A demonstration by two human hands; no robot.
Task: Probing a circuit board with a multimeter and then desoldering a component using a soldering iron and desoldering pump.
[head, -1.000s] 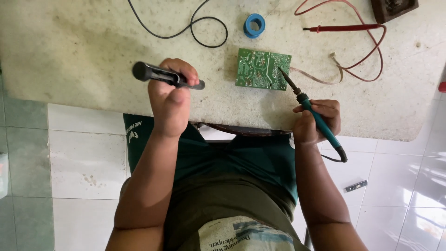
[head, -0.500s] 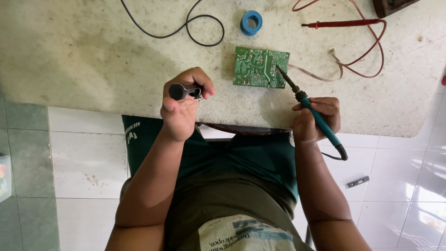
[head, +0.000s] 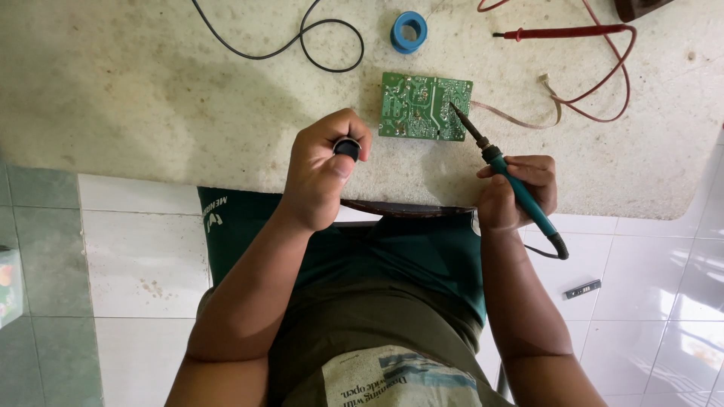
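While the right hand [head: 520, 192] pinches a teal-handled soldering iron [head: 504, 172], tip on the green circuit board [head: 424, 106] at upper centre of the bench [head: 151, 90], the left hand [head: 326, 169] is closed round a black cylindrical tool [head: 347, 148]; soldering seems underway, needing a steady tip.

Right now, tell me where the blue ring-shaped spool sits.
In the head view, the blue ring-shaped spool lies on the speckled stone countertop, at its far edge, just beyond the green circuit board, right of the looped black cable.
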